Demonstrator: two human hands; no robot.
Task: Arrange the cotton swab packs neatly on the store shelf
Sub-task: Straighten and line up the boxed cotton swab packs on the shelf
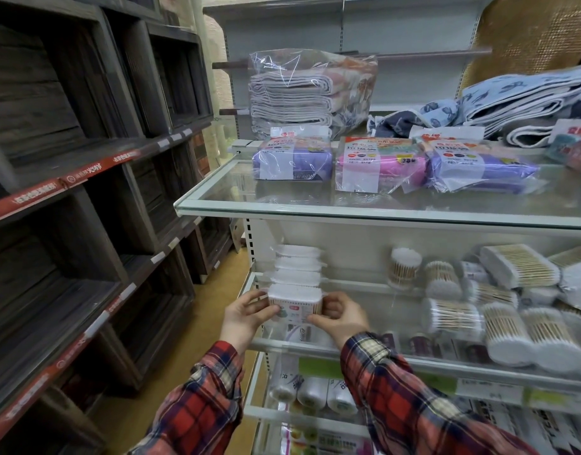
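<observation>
We count four rectangular cotton swab packs (295, 303) in the row at the left end of the middle glass shelf (364, 351). Three purple and pink bag packs (379, 164) lie along the upper shelf (348, 213). Three white rolls (312, 392) lie below.

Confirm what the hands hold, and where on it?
Both hold one rectangular cotton swab pack: left hand pinches its left end, right hand its right end, at the front of the row of packs.

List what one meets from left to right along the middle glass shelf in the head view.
Left hand → square swab pack held in both hands → right hand → upright round swab tubs → swab packs lying on their sides.
</observation>
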